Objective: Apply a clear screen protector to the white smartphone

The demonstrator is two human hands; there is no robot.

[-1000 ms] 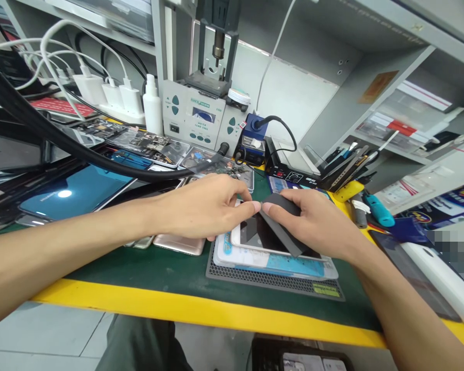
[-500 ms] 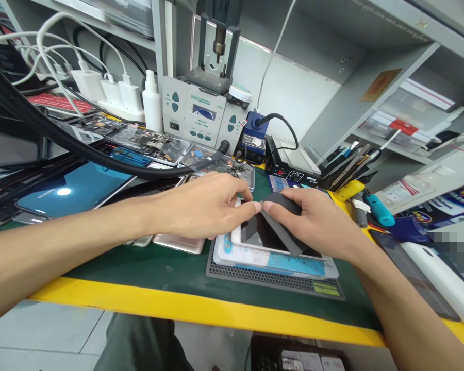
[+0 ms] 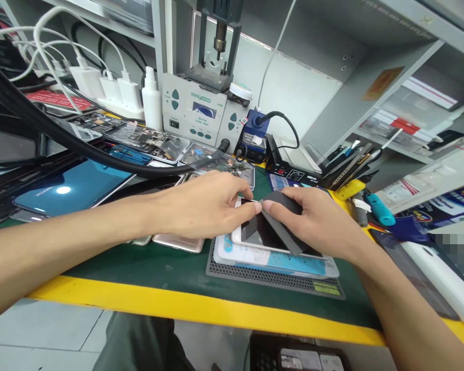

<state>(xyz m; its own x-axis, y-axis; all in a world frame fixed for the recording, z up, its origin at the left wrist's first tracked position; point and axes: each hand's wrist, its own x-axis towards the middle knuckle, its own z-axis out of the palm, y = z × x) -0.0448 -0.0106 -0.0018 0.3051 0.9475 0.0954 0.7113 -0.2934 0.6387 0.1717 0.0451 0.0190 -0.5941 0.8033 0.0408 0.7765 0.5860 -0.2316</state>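
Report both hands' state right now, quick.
Left hand: thumb beside the dark grey sheet; can't tell if it grips anything.
Right hand: closed on the dark grey sheet.

Bright, even light; a round glare spot on the blue phone [image 3: 67, 188], wide-angle stretching towards the edges.
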